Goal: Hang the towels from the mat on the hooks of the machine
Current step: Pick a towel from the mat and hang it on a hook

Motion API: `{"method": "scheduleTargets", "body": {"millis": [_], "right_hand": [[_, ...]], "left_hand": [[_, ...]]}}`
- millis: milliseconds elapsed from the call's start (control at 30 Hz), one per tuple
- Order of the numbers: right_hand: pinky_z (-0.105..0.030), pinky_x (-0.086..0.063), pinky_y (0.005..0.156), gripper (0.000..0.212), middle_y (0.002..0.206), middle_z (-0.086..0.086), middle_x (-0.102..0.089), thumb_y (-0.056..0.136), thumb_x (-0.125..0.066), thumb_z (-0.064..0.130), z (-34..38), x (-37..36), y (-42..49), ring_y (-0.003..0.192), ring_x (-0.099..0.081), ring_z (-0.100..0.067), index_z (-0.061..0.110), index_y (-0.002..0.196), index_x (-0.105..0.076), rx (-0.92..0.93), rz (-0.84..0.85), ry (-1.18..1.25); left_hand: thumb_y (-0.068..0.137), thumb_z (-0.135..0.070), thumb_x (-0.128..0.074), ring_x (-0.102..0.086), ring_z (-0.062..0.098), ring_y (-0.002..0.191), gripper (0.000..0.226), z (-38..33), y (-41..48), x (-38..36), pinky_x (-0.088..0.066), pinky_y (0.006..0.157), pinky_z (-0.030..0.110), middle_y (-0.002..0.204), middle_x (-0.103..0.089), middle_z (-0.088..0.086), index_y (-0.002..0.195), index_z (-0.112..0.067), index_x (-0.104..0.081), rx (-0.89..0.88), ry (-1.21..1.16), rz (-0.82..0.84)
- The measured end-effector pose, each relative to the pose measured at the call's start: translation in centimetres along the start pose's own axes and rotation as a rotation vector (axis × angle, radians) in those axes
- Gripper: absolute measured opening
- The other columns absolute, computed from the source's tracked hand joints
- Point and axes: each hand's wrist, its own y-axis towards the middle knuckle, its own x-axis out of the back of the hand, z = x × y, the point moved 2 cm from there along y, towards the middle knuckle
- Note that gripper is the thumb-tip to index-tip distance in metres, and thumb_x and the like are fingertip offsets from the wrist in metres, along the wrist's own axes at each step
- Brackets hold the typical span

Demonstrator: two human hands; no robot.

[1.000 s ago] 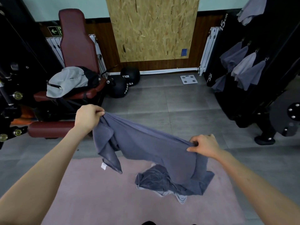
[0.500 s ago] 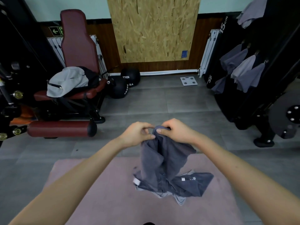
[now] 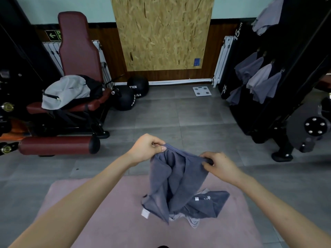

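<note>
A: Towels, qty?
B: In hand: 1 held towel (image 3: 176, 178), dk grey, bunched, above the mat (image 3: 93, 208). Its lower end reaches the heap; contact, can't tell. Heap on mat: 1 dark towel (image 3: 213, 203), 1 pale towel (image 3: 194, 221) under it. On the machine (image 3: 297, 51), R side: hung towels (image 3: 268, 86), 5 counted, folds overlap so approx.
A: Hands?
B: Left hand (image 3: 146, 149): fingers curled, thumb + forefinger pinching the held towel's top edge. Right hand (image 3: 221, 164): fingers curled round same edge, other end. Hands near each other, edge spans btwn.
A: Misc?
B: 2 medicine balls (image 3: 125, 99), 1 scale (image 3: 201, 91), both by far wall.
</note>
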Motion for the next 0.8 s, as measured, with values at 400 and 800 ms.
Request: {"method": "scheduleTargets", "body": {"millis": [400, 800], "right_hand": [[-0.025, -0.047, 0.075, 0.023, 0.071, 0.015, -0.068, 0.075, -0.075, 0.019, 2.0, 2.3, 0.5, 0.072, -0.061, -0.003, 0.031, 0.065, -0.058, -0.15, -0.351, 0.342], [-0.033, -0.044, 0.094, 0.043, 0.109, -0.002, -0.07, 0.085, -0.064, 0.016, 9.9, 0.1, 3.3, 0.107, -0.061, -0.022, 0.024, 0.126, -0.058, 0.109, -0.163, 0.174]], "left_hand": [[0.078, -0.013, -0.075, -0.055, -0.016, 0.061, 0.013, 1.3, 0.5, 3.5, -0.038, 0.062, 0.004, 0.068, -0.058, -0.024, 0.09, -0.012, -0.073, -0.021, 0.329, 0.024], [0.076, -0.007, -0.073, -0.052, 0.0, 0.056, 0.045, -3.5, -0.8, 2.4, -0.043, 0.063, 0.015, 0.07, -0.065, -0.008, 0.081, -0.028, -0.033, -0.126, 0.101, -0.028]]}}
